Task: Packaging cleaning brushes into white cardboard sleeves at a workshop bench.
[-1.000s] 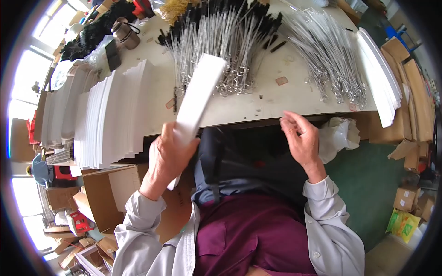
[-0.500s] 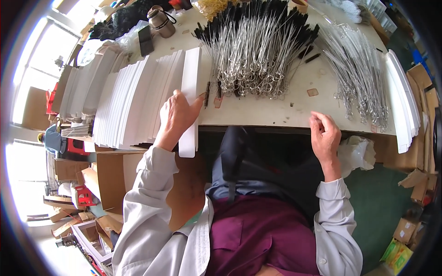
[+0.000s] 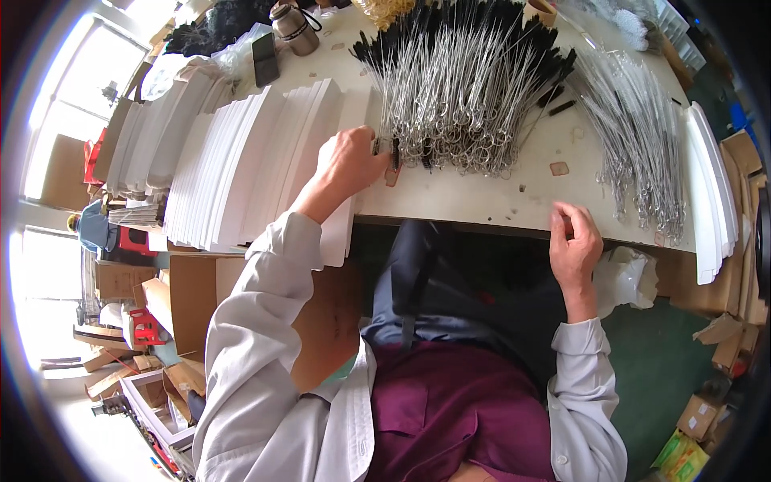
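Observation:
My left hand (image 3: 347, 167) reaches over the front of the table beside the upright white cards. Its thumb and fingertips close round a thin black-bristled brush (image 3: 376, 146), mostly hidden by the hand. Right beside them lies another small black brush (image 3: 394, 153). A large heap of wire-handled brushes (image 3: 458, 104), with looped ends toward me and black bristles at the back, lies just to the right. My right hand (image 3: 576, 251) hovers off the table's front edge, loosely curled with thumb and forefinger apart and nothing in it. Leaning at the left is a row of white folded cards (image 3: 233, 173).
A second heap of wire pieces (image 3: 638, 153) lies at the right, beside a stack of white cards (image 3: 711, 193). A metal flask (image 3: 295, 30) and a dark phone (image 3: 264, 59) stand at the back left. An open cardboard box (image 3: 193, 301) sits below the table.
My left hand has left the front white card and moved right onto the thin black brush. The view has shifted slightly; my right hand stays off the table edge.

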### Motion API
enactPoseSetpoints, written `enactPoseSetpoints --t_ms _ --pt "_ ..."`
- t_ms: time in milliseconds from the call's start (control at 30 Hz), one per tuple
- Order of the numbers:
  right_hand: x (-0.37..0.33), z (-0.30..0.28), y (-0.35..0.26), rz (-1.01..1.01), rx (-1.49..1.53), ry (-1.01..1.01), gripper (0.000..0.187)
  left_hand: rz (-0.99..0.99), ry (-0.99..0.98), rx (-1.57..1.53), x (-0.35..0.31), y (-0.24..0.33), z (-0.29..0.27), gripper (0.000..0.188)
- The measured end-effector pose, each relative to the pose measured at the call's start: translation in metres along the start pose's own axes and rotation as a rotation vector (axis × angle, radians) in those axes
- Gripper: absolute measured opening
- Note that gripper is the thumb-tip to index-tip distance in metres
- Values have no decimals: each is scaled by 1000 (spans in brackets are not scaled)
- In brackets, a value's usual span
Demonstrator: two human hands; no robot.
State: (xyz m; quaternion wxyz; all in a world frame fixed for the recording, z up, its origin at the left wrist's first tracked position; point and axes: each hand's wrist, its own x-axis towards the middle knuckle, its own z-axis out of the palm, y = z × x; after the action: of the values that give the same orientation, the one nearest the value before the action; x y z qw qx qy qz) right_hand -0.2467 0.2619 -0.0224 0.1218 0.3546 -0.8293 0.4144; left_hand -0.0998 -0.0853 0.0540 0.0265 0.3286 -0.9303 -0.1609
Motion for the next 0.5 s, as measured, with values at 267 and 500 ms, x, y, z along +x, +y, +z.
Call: enactPoseSetpoints --t_ms 267,500 --pt "2 0 1 -10 -27 26 9 106 123 -125 17 -17 17 33" --pt "7 -6 -6 48 17 -16 11 13 71 -621 11 -21 -9 24"
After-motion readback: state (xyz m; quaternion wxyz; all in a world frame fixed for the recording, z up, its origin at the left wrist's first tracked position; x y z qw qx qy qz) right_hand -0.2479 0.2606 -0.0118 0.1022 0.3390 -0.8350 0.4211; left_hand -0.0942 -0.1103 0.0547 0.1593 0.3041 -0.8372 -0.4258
